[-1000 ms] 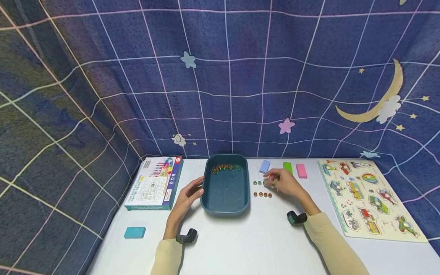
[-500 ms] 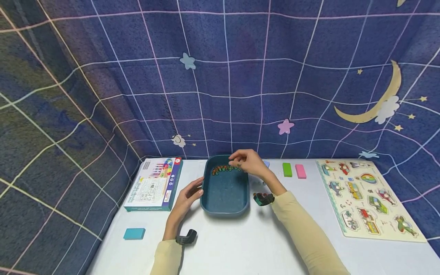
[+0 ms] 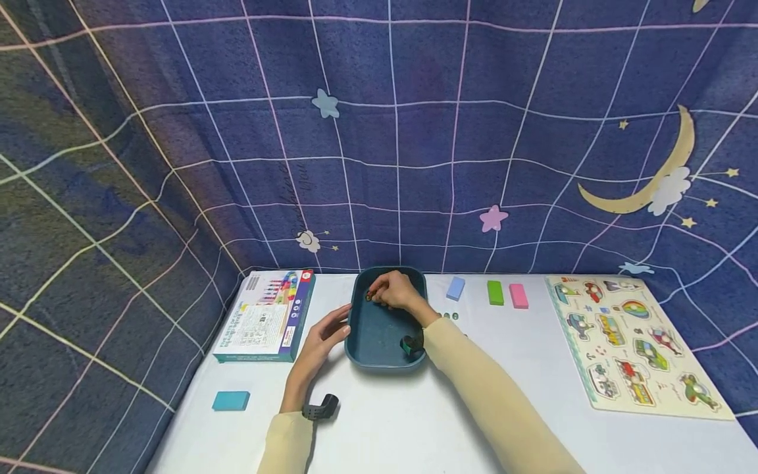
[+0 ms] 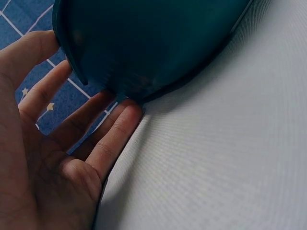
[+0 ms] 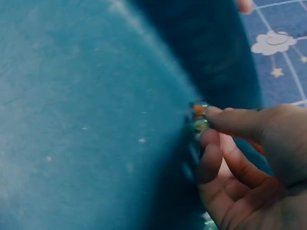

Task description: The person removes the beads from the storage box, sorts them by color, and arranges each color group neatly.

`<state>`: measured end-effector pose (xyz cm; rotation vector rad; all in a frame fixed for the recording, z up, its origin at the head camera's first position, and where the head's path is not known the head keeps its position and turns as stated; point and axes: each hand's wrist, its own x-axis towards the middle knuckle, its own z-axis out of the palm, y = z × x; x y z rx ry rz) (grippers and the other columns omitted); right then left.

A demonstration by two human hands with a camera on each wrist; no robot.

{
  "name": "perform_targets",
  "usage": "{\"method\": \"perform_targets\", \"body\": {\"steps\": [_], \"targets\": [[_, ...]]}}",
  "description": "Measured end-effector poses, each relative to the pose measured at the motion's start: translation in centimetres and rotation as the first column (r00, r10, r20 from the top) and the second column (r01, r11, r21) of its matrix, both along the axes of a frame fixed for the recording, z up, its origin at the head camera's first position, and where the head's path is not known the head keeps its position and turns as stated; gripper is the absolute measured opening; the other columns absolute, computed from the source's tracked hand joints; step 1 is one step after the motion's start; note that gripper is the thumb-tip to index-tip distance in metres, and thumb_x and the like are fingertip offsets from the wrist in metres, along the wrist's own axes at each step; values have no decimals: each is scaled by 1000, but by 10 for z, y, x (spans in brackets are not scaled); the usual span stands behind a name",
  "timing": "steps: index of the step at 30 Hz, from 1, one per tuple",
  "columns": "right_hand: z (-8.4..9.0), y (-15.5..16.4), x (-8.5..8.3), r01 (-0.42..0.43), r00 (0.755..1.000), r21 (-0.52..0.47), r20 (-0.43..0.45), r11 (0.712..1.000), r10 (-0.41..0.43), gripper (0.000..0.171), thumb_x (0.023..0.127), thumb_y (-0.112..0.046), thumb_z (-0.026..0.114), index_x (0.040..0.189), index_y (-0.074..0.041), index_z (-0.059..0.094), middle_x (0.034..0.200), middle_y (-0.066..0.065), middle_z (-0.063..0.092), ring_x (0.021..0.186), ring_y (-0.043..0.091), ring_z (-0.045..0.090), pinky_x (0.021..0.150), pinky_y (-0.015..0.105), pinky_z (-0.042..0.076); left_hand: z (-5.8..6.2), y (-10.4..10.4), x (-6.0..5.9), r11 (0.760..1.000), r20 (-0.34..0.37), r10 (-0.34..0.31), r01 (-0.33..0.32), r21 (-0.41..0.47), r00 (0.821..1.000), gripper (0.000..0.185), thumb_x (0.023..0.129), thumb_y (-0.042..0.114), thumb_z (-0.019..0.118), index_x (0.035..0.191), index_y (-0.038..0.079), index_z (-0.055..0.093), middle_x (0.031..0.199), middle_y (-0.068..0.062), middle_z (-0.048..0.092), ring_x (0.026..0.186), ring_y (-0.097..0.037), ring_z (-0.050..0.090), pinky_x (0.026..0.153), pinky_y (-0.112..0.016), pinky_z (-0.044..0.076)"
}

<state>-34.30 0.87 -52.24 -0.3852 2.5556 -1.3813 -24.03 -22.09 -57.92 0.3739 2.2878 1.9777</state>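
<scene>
A dark teal tray (image 3: 385,363) sits mid-table, also in the left wrist view (image 4: 153,43) and the right wrist view (image 5: 96,120). Small coloured beads (image 3: 368,296) lie along its far wall. My right hand (image 3: 393,291) reaches into that far end. In the right wrist view the right hand (image 5: 204,127) pinches an orange and green bead (image 5: 198,111) between curled fingertips. My left hand (image 3: 322,337) lies flat beside the tray's left wall, its straight fingers (image 4: 115,139) touching the wall's base.
A few beads (image 3: 450,316) sit on the table right of the tray. A game box (image 3: 266,315) lies at the left and a teal block (image 3: 231,400) nearer me. Light blue (image 3: 455,288), green (image 3: 495,292) and pink (image 3: 518,295) blocks line the back. A peg puzzle (image 3: 633,342) lies at the right.
My right hand has left the beads on the table and moved left into the tray's far end, down onto the beads there. The left hand has stayed at the tray's side.
</scene>
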Motion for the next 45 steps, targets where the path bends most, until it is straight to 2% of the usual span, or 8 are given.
{"method": "perform_targets", "body": {"steps": [9,17,22,25,29,36,40,45], "targets": [[-3,-5,1,-22,988,182,-146,983,50,12,86,-4,83,97,-6,84,83,7,80,67,8,56,59,18,44,1,-1,-1,1000,1,13,-13,-8,1000,51,106,20,63,155,15,54,159,-20,54,143,-45,56,102,-19,53],[22,15,4,-37,992,34,-117,999,41,19,91,-8,82,108,-1,81,77,7,75,55,8,59,52,20,48,1,-1,-1,1000,7,7,-7,-18,1000,51,106,21,63,156,16,53,159,-19,55,143,-43,56,105,-20,52],[45,49,13,-28,987,-49,-158,998,20,22,94,-14,81,112,-4,80,85,12,78,59,11,62,55,23,50,2,-1,-1,1000,-8,17,-17,-21,1000,51,105,21,64,155,15,54,159,-19,55,143,-44,56,105,-20,53],[47,77,24,1,985,-51,-170,999,-10,22,95,-19,80,114,-8,80,90,11,78,62,11,61,57,25,49,2,-1,-2,1000,-14,11,-11,-23,1000,51,105,20,64,155,14,53,159,-19,54,143,-44,56,105,-19,52],[34,116,43,62,978,-18,-197,998,-64,22,95,-21,80,113,-10,80,92,10,76,67,11,61,60,25,47,0,-1,-1,1000,-11,4,-4,-21,1000,51,106,20,63,156,15,53,160,-18,54,144,-44,55,105,-19,52],[-12,171,66,148,968,53,-211,988,-134,17,92,-13,81,107,-4,80,85,8,74,66,7,56,59,22,45,0,0,0,1000,-10,8,-9,-14,1000,51,105,19,64,156,15,53,160,-18,54,144,-44,55,106,-18,51],[-29,187,73,185,962,95,-222,978,-160,13,91,-8,81,103,-5,80,81,7,74,66,7,57,62,22,47,0,0,0,1000,-19,1,-1,-8,1000,52,106,18,63,156,14,52,158,-20,55,143,-45,55,106,-19,52],[-34,191,75,177,957,105,-249,979,-147,12,90,-8,81,102,-4,80,79,6,73,66,6,57,64,22,47,0,1,0,1000,-20,6,-6,2,1000,52,105,17,64,156,13,53,158,-20,55,143,-46,55,106,-19,53]]}}
